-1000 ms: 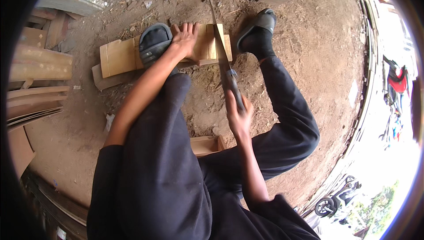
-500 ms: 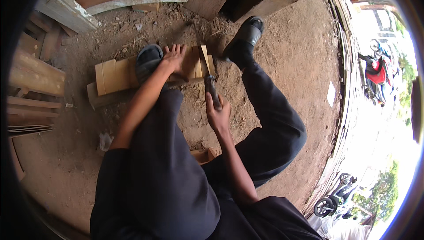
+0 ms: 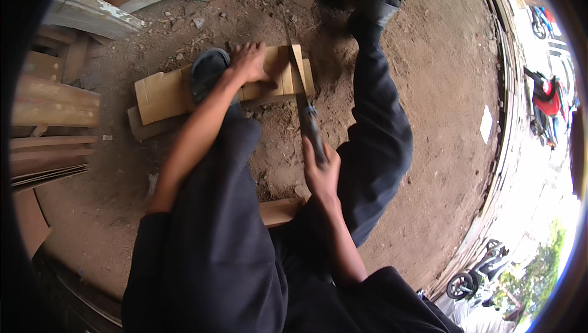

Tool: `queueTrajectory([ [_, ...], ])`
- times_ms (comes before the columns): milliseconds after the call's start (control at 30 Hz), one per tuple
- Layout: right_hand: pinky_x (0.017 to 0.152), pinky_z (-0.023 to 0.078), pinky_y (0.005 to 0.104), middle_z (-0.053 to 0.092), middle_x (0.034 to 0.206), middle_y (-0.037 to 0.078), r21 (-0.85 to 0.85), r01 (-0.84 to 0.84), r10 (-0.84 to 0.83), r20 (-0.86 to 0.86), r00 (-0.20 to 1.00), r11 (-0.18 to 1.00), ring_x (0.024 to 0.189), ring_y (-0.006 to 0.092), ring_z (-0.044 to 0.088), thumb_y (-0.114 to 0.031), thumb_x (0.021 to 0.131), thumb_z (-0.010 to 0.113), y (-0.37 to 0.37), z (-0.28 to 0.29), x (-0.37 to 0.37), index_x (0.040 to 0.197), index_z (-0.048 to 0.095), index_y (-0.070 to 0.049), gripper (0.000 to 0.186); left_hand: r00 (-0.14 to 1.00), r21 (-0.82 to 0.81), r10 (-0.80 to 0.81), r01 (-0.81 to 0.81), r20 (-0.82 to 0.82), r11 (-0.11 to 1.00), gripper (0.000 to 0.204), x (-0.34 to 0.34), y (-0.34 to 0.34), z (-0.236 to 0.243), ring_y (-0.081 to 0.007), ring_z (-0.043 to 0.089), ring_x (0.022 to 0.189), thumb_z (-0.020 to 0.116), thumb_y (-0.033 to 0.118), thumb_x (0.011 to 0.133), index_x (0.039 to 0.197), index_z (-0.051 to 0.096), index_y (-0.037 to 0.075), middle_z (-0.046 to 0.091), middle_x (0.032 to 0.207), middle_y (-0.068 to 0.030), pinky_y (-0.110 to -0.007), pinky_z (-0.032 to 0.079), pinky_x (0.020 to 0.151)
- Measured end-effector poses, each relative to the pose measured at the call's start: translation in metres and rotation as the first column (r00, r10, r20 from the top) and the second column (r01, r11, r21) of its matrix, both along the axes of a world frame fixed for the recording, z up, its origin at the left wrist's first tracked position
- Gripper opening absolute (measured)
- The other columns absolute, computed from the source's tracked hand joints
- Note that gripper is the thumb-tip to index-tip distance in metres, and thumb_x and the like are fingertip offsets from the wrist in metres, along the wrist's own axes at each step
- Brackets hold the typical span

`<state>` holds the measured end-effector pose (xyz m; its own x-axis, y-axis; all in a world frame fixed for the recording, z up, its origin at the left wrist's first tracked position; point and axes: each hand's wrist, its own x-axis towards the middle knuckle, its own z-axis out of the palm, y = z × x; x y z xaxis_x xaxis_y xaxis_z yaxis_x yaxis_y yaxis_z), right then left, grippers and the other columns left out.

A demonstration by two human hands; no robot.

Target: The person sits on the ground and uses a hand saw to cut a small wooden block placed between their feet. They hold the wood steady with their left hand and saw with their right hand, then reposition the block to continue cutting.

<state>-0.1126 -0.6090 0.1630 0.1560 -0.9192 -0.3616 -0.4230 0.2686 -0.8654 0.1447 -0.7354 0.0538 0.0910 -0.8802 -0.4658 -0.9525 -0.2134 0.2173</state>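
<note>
Sawing a board pinned under my foot and left hand

My right hand is clamped round the handle of the handsaw, whose long axis runs from the grip at about 6 o'clock up toward 12, tip pointing away from me and leaning slightly to 11; the blade crosses the right end of the wooden board nearly square to it. The board's own length lies from 9 to 3 o'clock on the dirt, resting on a second plank. My left hand lies flat on it, fingers spread, just left of the blade, with my left shoe beside it at 9 o'clock. I judge the risk to be the blade jumping sideways into that thumb, or the board twisting if my weight eases.
</note>
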Motion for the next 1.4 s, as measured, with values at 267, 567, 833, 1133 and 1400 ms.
queueTrajectory([
  [267,0.047,0.033,0.0301,0.044,0.056,0.002,-0.074,-0.016,0.018,0.023,1.0,0.997,0.054,0.006,0.037,-0.019,0.093,0.06,-0.018,0.0,0.02,0.07,0.051,0.001,0.032,0.997,-0.223,0.051,-0.036,0.062,0.974,0.113,-0.02,0.015,0.01,-0.0335,0.047,0.122,0.084,0.063,0.04,0.125,0.043,0.001,0.054,0.123,-0.0191,-0.05,0.031,0.103],
  [567,0.047,0.032,0.027,0.042,0.056,0.0,-0.072,-0.015,0.017,0.026,1.0,0.997,0.056,0.0045,0.037,-0.018,0.091,0.062,0.007,0.012,-0.014,0.073,0.054,0.001,0.027,0.996,-0.316,0.054,-0.028,0.075,0.949,0.109,-0.006,0.02,0.01,-0.0375,0.049,0.12,0.084,0.063,0.042,0.122,0.047,-0.001,0.054,0.122,-0.0229,-0.051,0.033,0.104],
  [833,0.047,0.034,0.0269,0.045,0.057,0.0,-0.093,0.008,-0.003,0.053,0.999,0.996,0.056,0.0042,0.041,-0.015,0.091,0.062,0.035,0.037,-0.031,0.072,0.055,0.001,0.025,0.997,-0.336,0.064,-0.049,0.032,0.94,0.105,-0.006,0.016,0.009,-0.039,0.051,0.118,0.085,0.059,0.044,0.119,0.047,-0.005,0.056,0.12,-0.0258,-0.044,0.04,0.101],
  [1133,0.047,0.035,0.0292,0.044,0.055,0.002,-0.082,0.009,-0.005,0.042,0.999,0.997,0.054,0.0054,0.039,-0.016,0.089,0.063,-0.006,0.004,-0.006,0.07,0.051,0.001,0.028,0.999,-0.324,0.042,-0.037,0.009,0.945,0.101,-0.014,0.017,0.003,-0.0368,0.052,0.117,0.084,0.06,0.046,0.117,0.048,-0.003,0.058,0.117,-0.0233,-0.047,0.04,0.099],
  [1400,0.046,0.035,0.0283,0.044,0.055,0.001,-0.04,0.033,-0.029,0.115,0.993,0.999,0.053,0.0054,0.041,-0.013,0.088,0.059,-0.019,-0.003,0.005,0.069,0.05,0.001,0.025,0.999,-0.321,0.049,-0.047,-0.002,0.946,0.109,-0.011,0.017,0.01,-0.0366,0.049,0.122,0.083,0.062,0.045,0.126,0.046,-0.002,0.054,0.125,-0.0249,-0.046,0.038,0.103],
])
